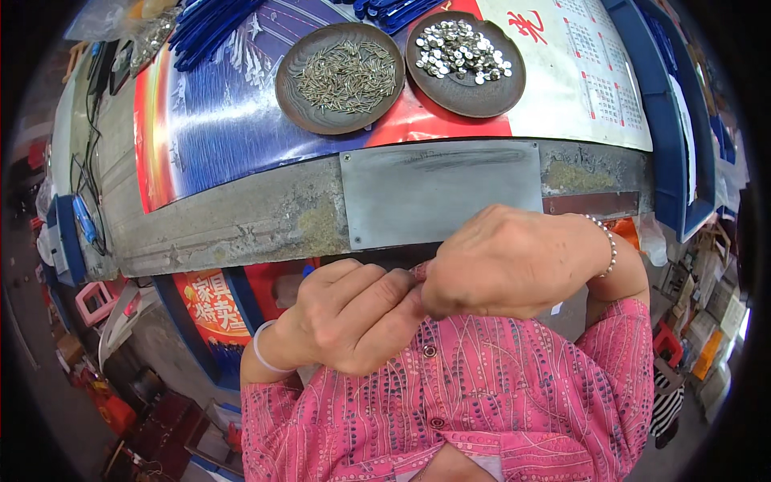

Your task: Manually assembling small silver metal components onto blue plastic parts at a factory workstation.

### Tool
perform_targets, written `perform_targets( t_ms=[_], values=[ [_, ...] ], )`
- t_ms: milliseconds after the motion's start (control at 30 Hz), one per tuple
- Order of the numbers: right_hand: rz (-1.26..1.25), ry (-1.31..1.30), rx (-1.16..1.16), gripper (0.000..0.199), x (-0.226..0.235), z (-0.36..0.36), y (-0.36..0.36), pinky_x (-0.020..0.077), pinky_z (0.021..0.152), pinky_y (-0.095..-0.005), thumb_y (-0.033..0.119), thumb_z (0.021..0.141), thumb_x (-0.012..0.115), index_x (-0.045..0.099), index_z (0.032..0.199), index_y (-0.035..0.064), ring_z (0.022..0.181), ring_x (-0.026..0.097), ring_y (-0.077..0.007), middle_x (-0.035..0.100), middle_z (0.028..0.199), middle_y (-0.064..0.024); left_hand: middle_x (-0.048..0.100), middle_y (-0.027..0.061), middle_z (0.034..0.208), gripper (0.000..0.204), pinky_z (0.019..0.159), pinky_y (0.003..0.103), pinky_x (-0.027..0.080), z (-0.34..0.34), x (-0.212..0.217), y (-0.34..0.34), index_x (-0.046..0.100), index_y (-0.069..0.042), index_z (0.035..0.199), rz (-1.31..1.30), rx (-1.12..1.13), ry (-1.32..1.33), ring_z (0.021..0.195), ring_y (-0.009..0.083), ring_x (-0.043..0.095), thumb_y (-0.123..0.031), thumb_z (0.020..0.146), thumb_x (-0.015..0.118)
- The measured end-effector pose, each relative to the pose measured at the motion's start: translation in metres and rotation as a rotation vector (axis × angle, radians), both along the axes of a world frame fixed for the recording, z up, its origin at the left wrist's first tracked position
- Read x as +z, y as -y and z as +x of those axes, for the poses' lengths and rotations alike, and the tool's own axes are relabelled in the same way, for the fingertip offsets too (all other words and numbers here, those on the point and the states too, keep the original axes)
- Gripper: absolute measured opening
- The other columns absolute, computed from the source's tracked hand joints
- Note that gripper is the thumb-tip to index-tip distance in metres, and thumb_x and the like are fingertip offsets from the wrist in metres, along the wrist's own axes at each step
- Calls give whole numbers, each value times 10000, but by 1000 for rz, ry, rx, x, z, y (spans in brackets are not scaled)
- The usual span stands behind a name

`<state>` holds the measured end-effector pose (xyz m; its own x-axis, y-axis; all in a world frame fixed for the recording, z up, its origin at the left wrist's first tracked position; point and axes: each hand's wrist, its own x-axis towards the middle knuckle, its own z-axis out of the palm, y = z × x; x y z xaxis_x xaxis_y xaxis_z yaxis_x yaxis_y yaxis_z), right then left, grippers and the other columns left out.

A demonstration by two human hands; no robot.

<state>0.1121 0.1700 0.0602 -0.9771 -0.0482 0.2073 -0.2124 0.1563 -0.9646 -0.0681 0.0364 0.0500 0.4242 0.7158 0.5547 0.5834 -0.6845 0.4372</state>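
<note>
Left hand (349, 313) and right hand (502, 261) meet, fingertips pinched together; any held part is apparently hidden. Two dishes: pins (341, 78), discs (464, 63)

A large glossy poster (217, 112) lies flat over the tabletop (241, 221) across the upper middle of the frame; its left part is blue with white streaks and a red and orange band along the left edge, with red at its lower middle. Its upper right part is a white calendar sheet (578, 72) with red characters and small grids of print. Below the tabletop edge, at lower left of centre, hangs a red sign (210, 308) with yellow characters, framed in blue. At the upper left corner lies a clear plastic bag (100, 20).
</note>
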Motion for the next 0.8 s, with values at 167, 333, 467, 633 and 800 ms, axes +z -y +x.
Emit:
perform_targets(
  t_ms=[167, 333, 467, 633, 800],
  values=[
    [149, 180, 161, 118, 9, -1, -5, 474, 580, -368, 96, 846, 577, 542, 931, 23, 666, 589, -318, 571, 727, -130, 600, 125, 738, 199, 417, 251, 356, 3, -7, 3, 587, 26, 785, -112, -26, 67, 524, 159, 532, -70, 620, 643],
    [-140, 258, 21, 195, 3, -2, -7, 460, 551, -378, 123, 775, 634, 543, 919, 28, 629, 578, -314, 545, 688, -114, 586, 106, 733, 211, 421, 259, 368, 8, -8, 1, 592, 20, 804, -26, 46, 9, 533, 161, 532, -84, 630, 650],
    [902, -49, -358, 181, 23, 8, 32, 405, 487, -286, 130, 647, 612, 571, 817, 82, 582, 539, -171, 532, 712, -59, 570, 76, 730, 272, 430, 286, 392, 7, -15, -2, 620, 13, 900, -125, 154, 132, 531, 173, 525, -92, 652, 650],
    [936, -43, -351, 214, 23, 8, 16, 437, 561, -304, 135, 675, 626, 594, 875, 67, 650, 556, -203, 558, 793, -92, 527, 55, 694, 404, 454, 301, 422, 10, -10, -2, 639, -29, 1053, -180, 241, 129, 528, 175, 522, -54, 650, 644],
    [924, 241, -747, 260, -5, 21, -41, 449, 748, -394, 153, 806, 626, 590, 1022, 13, 847, 550, -332, 572, 933, -134, 528, 81, 694, 348, 482, 301, 434, 10, -10, -5, 631, -32, 1050, -337, 352, 283, 540, 220, 537, 50, 712, 642]
  ],
)
